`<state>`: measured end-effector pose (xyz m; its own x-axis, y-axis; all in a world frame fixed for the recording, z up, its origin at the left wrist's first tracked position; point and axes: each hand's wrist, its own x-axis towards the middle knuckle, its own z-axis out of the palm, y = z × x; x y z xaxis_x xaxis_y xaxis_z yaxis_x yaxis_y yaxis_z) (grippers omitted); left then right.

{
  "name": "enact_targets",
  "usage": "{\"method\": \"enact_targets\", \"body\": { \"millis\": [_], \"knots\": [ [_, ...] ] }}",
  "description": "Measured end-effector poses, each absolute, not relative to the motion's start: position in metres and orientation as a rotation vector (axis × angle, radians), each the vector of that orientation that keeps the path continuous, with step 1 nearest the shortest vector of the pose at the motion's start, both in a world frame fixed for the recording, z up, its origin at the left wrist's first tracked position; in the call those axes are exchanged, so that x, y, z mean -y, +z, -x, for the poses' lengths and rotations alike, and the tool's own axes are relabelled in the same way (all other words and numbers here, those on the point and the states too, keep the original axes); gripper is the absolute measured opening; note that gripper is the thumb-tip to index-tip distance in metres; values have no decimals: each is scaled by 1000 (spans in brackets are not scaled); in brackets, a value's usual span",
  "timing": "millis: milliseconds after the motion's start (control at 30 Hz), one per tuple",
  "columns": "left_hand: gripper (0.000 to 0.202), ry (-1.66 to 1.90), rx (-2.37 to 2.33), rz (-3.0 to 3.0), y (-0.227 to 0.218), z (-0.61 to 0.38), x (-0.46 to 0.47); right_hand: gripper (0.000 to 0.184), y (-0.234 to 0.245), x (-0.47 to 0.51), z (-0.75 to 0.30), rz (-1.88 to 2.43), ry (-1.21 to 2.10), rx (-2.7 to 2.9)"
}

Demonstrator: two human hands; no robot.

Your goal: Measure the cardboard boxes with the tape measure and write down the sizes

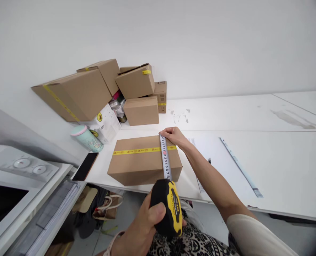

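Note:
A closed cardboard box [136, 163] with yellow printed tape along its top lies near the table's front edge. My left hand [149, 220] is wrapped round a black and yellow tape measure [171, 209], held in front of the box and above the table edge. From its case the white blade [165, 160] runs across the top of the box, near its right end. At the box's far edge my right hand [175, 136] pinches the blade's end between thumb and fingers. The exact tip is hidden by those fingers.
Stacked cardboard boxes [91, 92] stand against the wall at the back left. A mint tumbler [90, 140] and a dark phone [85, 166] lie left of the box. Papers [213, 167] and a long pale strip [240, 167] are on the right. A white appliance [21, 174] stands lower left.

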<state>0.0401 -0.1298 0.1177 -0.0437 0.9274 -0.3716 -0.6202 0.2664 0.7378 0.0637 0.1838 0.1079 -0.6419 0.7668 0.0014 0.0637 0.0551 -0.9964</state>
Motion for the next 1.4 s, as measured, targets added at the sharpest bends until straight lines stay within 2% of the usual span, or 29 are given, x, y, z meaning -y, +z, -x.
{"method": "enact_targets", "body": {
  "millis": [133, 367, 1100, 1233, 1400],
  "knots": [
    [62, 1285, -1000, -407, 128, -48, 129, 21, 110, -183, -64, 828, 1625, 1789],
    [82, 1310, -984, -441, 138, -56, 127, 21, 115, -179, -69, 839, 1687, 1769],
    [98, 1339, -1001, -374, 133, -57, 128, 21, 108, -183, -67, 798, 1677, 1798],
    [99, 1367, -1060, -380, 134, -54, 130, 20, 118, -175, -79, 741, 1577, 1760],
    [109, 1485, -1077, -536, 135, -46, 125, 27, 147, -121, -126, 464, 1241, 1889]
  ]
}}
